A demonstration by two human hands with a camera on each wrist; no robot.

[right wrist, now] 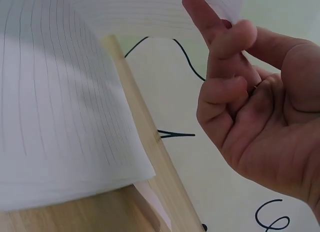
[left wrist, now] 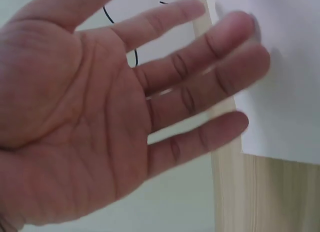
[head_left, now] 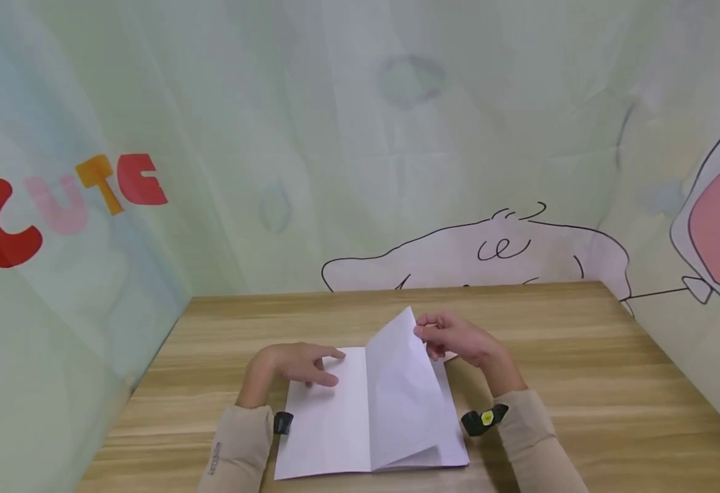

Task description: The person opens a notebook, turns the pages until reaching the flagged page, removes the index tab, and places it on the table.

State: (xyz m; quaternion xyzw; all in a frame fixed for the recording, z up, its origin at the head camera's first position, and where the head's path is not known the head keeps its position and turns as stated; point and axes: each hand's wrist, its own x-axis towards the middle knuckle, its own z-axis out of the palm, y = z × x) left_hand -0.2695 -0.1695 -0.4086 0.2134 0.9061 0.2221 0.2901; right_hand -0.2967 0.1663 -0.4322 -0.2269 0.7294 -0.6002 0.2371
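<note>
An open notebook (head_left: 329,438) lies on the wooden table, its left page white and blank-looking. One page (head_left: 396,390) stands raised and tilted at the fold, over the right side. My right hand (head_left: 458,339) pinches that page near its upper outer corner; in the right wrist view the fingers (right wrist: 231,39) meet the lifted sheet's edge. Ruled lines show on the page below (right wrist: 60,117). My left hand (head_left: 298,363) is over the upper left page, fingers extended and spread. In the left wrist view its palm (left wrist: 75,112) faces the camera and it holds nothing.
The wooden table (head_left: 224,363) extends around the notebook on all sides. A pinkish flat thing (head_left: 450,356) pokes out beyond the notebook's upper right edge, mostly hidden. Behind the table hangs a printed curtain (head_left: 273,137) with cartoon drawings and letters.
</note>
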